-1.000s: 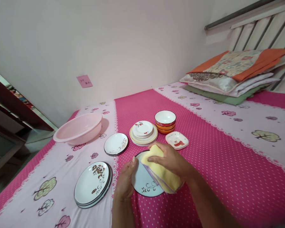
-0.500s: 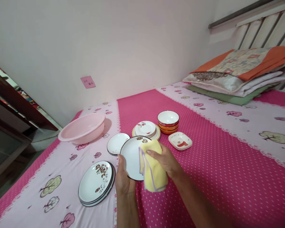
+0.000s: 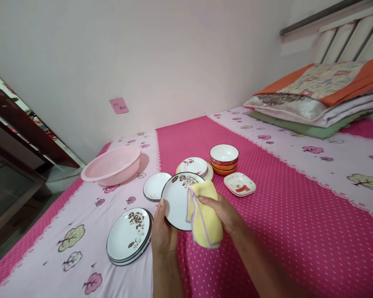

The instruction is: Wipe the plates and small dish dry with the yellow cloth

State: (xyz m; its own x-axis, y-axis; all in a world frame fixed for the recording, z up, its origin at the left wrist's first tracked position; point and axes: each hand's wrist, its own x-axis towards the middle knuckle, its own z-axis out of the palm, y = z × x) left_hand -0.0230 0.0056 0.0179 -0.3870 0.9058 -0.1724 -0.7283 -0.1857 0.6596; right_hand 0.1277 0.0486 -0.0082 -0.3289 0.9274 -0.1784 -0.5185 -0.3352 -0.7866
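Note:
My left hand (image 3: pixel 163 230) grips the near rim of a white plate with a brown flower print (image 3: pixel 177 197), holding it tilted up above the bed. My right hand (image 3: pixel 224 212) is closed on a folded yellow cloth (image 3: pixel 203 215) pressed against the plate's right side. Just left of my hands lies a stack of matching flowered plates (image 3: pixel 129 235) on the bedspread.
On the pink bedspread (image 3: pixel 282 215) sit a small white plate (image 3: pixel 154 186), a stack of small plates (image 3: pixel 195 166), stacked orange-red bowls (image 3: pixel 224 158), a square dish (image 3: pixel 239 184) and a pink basin (image 3: pixel 112 164). Folded bedding (image 3: pixel 317 97) lies at the back right. A dark cabinet (image 3: pixel 12 165) stands left.
The plate was lifted from flat on the bed and turned face up toward me in my left hand. The cloth in my right hand moved to the plate's right side.

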